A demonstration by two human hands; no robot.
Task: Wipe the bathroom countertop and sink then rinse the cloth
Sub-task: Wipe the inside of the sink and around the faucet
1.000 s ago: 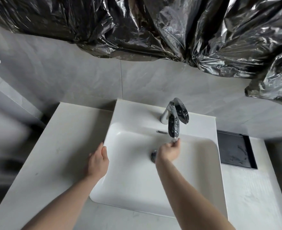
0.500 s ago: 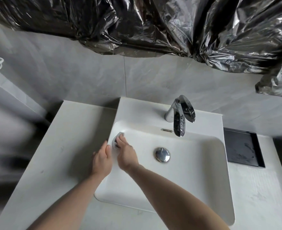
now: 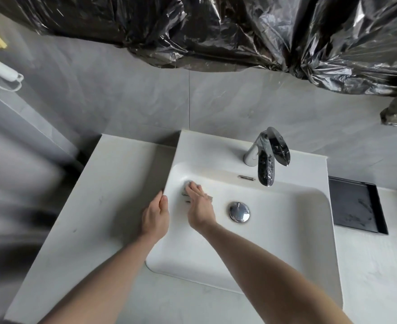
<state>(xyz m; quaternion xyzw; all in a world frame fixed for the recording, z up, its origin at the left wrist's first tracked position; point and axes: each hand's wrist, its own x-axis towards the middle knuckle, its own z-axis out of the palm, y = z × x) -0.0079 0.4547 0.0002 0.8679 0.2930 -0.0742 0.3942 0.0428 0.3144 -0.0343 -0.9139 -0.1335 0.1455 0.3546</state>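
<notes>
A white rectangular sink (image 3: 286, 230) sits in a pale grey countertop (image 3: 94, 206). My right hand (image 3: 198, 206) presses a small grey cloth (image 3: 185, 192) flat against the basin's far left inner wall, fingers straight; most of the cloth is hidden under the hand. My left hand (image 3: 155, 217) rests on the sink's left rim, fingers wrapped over the edge. A chrome tap (image 3: 266, 157) stands at the back of the sink, and a chrome drain plug (image 3: 239, 212) lies in the basin to the right of my right hand.
A black tray (image 3: 356, 204) lies on the counter right of the sink. Crumpled black plastic sheeting (image 3: 239, 31) hangs over the grey tiled wall above. A white rail (image 3: 1, 71) juts out at the far left.
My right hand moved with the cloth from under the tap spout to the basin's far left wall. My left hand stayed on the left rim.
</notes>
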